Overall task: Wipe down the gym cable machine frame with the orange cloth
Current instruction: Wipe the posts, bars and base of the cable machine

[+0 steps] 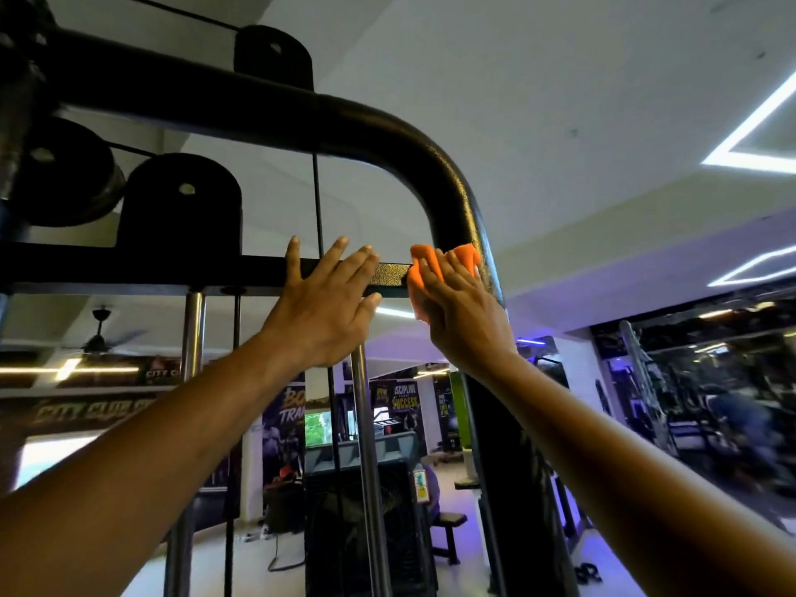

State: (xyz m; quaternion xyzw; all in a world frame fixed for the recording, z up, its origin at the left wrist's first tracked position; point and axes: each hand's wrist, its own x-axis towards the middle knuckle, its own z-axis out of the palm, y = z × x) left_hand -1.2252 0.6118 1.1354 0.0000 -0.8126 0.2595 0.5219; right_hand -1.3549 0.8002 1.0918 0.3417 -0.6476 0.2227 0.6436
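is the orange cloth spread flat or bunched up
Bunched up: the orange cloth shows crumpled folds under the right hand, pressed against the black frame.

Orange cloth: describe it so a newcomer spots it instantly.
Follow the thick black frame tube down past its bend to where the flat crossbar meets it. The right hand presses the orange cloth there, the only bright orange thing among black metal.
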